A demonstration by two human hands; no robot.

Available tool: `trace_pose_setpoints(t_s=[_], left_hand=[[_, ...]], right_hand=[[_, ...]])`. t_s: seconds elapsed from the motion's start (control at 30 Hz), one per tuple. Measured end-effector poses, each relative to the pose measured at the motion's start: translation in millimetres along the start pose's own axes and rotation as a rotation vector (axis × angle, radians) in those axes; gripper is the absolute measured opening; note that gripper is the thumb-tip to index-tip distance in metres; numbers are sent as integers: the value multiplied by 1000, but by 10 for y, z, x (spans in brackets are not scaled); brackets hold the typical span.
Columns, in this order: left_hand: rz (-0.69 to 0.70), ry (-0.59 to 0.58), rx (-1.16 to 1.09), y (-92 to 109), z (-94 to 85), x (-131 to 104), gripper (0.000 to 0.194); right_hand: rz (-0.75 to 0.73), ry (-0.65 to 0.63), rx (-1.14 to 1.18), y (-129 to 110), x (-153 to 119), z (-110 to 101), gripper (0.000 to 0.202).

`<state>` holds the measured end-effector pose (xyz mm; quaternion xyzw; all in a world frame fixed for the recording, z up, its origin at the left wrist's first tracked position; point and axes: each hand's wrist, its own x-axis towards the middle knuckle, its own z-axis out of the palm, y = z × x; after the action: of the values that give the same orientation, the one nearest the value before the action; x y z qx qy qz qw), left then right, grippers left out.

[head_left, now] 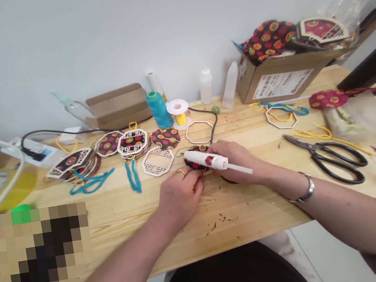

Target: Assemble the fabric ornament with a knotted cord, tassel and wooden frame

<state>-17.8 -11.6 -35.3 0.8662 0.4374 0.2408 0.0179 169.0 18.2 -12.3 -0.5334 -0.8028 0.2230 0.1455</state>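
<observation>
My right hand (231,157) is wrapped round a white hot glue gun (217,159), with a glue stick (243,168) poking out of its back end. Under the gun's front lies a dark piece of fabric with red patterns (194,160), partly hidden by the gun and my fingers. My left hand (181,195) pinches the near edge of this fabric piece. Just left of it lies a pale cut-out lattice frame (157,161). Behind are a round patterned fabric piece (166,138) and a plain thin frame (200,131).
Teal thread (160,110) and a yellow thread spool (179,114) stand at the back. Black-handled scissors (331,155) lie on the right, before a full cardboard box (274,78). Fan-shaped ornaments (73,164) and a power strip (36,152) sit left. A black cord (212,128) runs behind my hands.
</observation>
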Motion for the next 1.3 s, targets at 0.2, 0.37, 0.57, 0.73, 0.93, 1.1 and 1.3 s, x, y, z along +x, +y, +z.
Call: trace_pose_setpoints(t_s=[0.2,0.37,0.57,0.73,0.93,1.1,1.3], left_hand=[[-63,25,-57,68,-2,1,16],[-70,-13,-64,75,-9,38,17],[-18,20,-62,59,-9,53,17],[-121,29,-105,136,5,20,16],[-241,58,-141,222,23,-2,16],[-241,103,-129,242,31,-23,15],[-233,135,-147,229,48,-35,14]], right_hand=[[-27,6,-23,-12,-3,-5,17],[14,-11,-62,-29,-18,-14,22],[14,1,-54,-8,-32,2,20],[7,-13,-37,-7,-42,-8,19],[10,16,26,-27,-33,2,18],[104,139,151,-2,-28,-96,14],[-102,145,196,105,-113,-538,23]])
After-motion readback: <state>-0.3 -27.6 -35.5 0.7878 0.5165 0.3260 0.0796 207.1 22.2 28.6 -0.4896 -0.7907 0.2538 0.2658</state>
